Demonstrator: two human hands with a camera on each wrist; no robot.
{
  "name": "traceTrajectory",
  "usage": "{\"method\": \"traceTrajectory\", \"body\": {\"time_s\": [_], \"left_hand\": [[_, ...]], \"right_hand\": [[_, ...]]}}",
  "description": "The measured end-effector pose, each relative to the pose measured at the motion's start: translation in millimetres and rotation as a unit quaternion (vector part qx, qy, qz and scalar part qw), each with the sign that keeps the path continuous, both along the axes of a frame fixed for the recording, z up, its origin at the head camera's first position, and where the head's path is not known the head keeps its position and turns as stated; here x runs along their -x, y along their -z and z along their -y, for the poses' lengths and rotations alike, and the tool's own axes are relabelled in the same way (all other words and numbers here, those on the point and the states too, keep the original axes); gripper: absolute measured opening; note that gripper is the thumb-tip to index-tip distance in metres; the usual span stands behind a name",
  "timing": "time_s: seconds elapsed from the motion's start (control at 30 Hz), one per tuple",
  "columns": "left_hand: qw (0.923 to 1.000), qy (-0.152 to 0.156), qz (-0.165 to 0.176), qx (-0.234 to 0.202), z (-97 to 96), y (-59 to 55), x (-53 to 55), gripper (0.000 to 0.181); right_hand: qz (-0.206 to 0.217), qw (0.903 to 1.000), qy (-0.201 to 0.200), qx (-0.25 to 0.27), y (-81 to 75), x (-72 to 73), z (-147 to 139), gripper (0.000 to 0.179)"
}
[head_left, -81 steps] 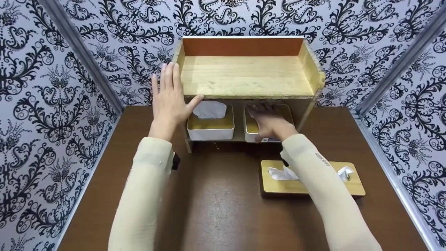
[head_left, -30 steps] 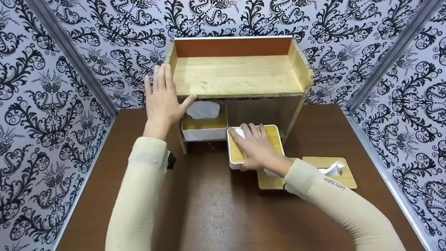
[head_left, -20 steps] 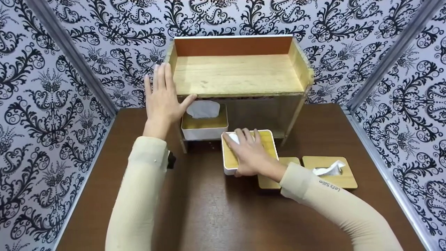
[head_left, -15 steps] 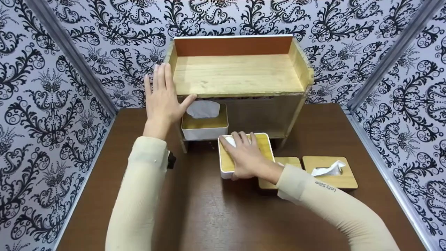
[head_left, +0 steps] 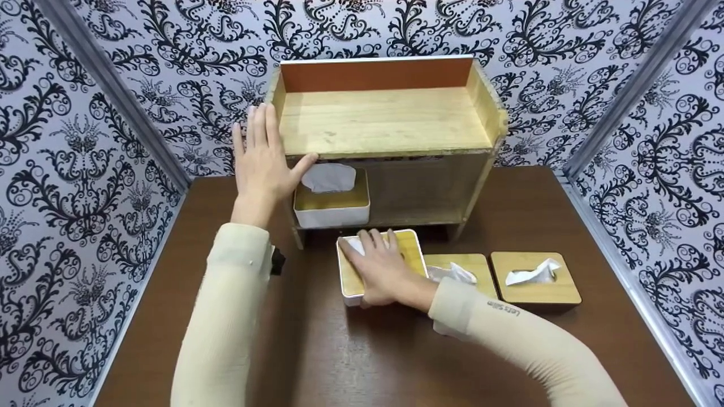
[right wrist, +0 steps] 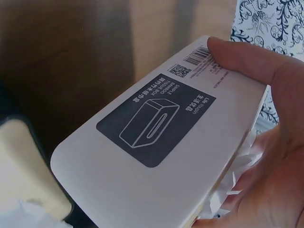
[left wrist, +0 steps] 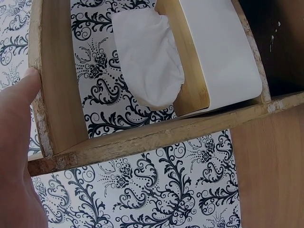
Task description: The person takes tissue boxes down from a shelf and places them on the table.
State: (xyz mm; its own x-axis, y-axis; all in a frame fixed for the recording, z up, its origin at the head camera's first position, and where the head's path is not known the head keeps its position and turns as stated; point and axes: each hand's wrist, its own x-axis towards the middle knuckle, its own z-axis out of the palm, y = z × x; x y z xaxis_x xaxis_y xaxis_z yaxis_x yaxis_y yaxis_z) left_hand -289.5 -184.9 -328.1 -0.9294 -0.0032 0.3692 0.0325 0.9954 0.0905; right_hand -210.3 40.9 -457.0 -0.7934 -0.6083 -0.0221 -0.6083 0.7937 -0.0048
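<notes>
My right hand (head_left: 382, 271) grips a white tissue box (head_left: 408, 249) with a wooden lid from above, in front of the shelf. In the right wrist view the thumb presses the side of this tissue box (right wrist: 137, 137), which carries a printed dark label, and the fingers lie over the lid by the tissue. My left hand (head_left: 263, 169) rests with straight fingers against the left side of the wooden shelf (head_left: 384, 121), its thumb on the front edge. A second white tissue box (head_left: 332, 216) stands at the left of the lower shelf, tissue sticking up.
Right of the held box, two dark tissue boxes with wooden lids stand side by side on the brown table: a nearer-left one (head_left: 481, 271) and a right one (head_left: 543, 291). Patterned walls (head_left: 639, 73) close in the back and both sides.
My right hand has drawn the white tissue box out of the lower shelf's right half, then forward and left, beside the dark boxes. My left hand has stayed on the shelf side.
</notes>
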Motion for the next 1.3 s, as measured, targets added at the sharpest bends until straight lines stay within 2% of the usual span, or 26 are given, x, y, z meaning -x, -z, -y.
{"method": "traceTrajectory", "body": {"time_s": [0.33, 0.57, 0.97, 1.3], "left_hand": [[1.0000, -0.002, 0.004, 0.001, 0.9, -0.5, -0.1, 0.111], [1.0000, -0.003, 0.004, -0.002, 1.1, -0.6, 0.6, 0.112], [1.0000, -0.003, 0.006, -0.003, 0.6, 0.2, 0.9, 0.112], [1.0000, -0.004, 0.004, -0.001, 1.0, 0.0, 1.1, 0.111]], "right_hand": [[0.021, 0.9992, 0.028, 0.016, 18.0, -5.4, 16, 0.132], [0.001, 0.9992, 0.029, 0.026, 31.1, -6.0, 17, 0.131], [0.025, 0.9984, 0.049, -0.012, 53.1, -0.6, 21, 0.131], [0.032, 0.9977, 0.058, -0.015, 65.8, 1.2, 24, 0.129]]}}
